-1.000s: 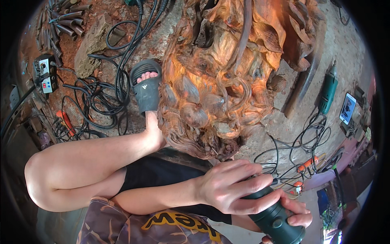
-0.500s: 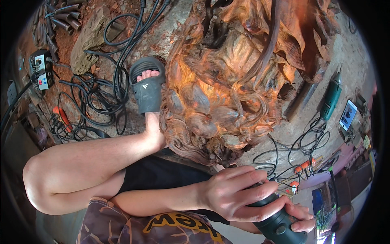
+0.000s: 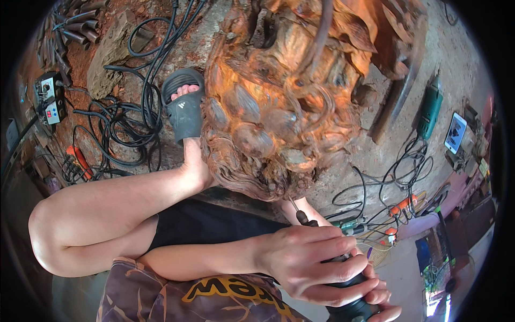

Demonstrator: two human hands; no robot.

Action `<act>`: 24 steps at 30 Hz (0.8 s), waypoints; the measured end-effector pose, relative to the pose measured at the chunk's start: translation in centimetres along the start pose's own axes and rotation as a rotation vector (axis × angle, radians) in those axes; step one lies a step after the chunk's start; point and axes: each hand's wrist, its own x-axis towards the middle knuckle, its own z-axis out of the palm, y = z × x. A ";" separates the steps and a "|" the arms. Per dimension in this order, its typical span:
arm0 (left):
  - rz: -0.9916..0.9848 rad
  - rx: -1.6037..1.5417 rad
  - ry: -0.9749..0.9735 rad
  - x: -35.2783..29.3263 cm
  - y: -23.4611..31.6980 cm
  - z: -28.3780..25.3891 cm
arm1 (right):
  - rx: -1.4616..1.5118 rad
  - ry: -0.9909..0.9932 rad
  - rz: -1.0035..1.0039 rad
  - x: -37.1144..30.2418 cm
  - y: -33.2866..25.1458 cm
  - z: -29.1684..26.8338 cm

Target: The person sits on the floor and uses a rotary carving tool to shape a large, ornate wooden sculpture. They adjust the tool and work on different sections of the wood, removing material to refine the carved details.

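Note:
A large carved piece of brown-orange root wood (image 3: 257, 142) stands on the ground in front of me, covered in rounded and swirling shapes. My left hand (image 3: 316, 263) is wrapped over the front of a dark green die grinder (image 3: 351, 311). My right hand (image 3: 382, 300) grips the same tool farther back, only partly showing. The tool's black chuck (image 3: 303, 217) holds a thin metal bit that points up at the near lower edge of the wood. Whether the bit's tip touches the wood I cannot tell.
Black cables (image 3: 126, 121) lie coiled at left beside a control box (image 3: 51, 99) and a rough stone (image 3: 110, 56). At right are another green power tool (image 3: 431, 110), a phone (image 3: 455, 132), tangled cords (image 3: 399, 177) and an orange connector (image 3: 403, 205). My sandalled foot (image 3: 184, 107) rests beside the wood.
The view has shifted, so the wood sits higher and more to the left. Both hands have moved slightly down with the die grinder, and its chuck and bit now show clearly.

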 end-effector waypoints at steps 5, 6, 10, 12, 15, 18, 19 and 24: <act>0.084 -0.021 -0.105 -1.3 0.1 -1.5 | 0.048 0.156 -0.157 -2.4 3.0 2.1; 0.072 -0.005 -0.073 -1.4 0.2 -1.3 | 0.061 0.169 -0.187 -2.6 3.6 2.2; -0.003 0.068 -0.044 -1.5 0.5 -0.4 | 0.199 0.202 -0.231 -3.7 3.9 2.6; 0.010 0.094 -0.047 -1.5 0.4 -0.4 | 0.029 0.239 -0.176 -4.5 3.1 3.1; 0.011 0.118 -0.051 -1.6 0.2 -0.8 | 0.020 0.308 -0.044 -5.4 2.0 3.5; 0.007 0.118 -0.072 -1.7 -0.1 -1.1 | 0.016 0.341 -0.043 -5.6 1.7 3.7; 0.003 0.120 -0.079 -1.7 -0.1 -1.2 | 0.016 0.341 -0.036 -5.6 1.8 3.8; 0.014 0.102 -0.097 -1.8 -0.3 -1.3 | 0.038 0.367 -0.071 -5.2 2.4 4.2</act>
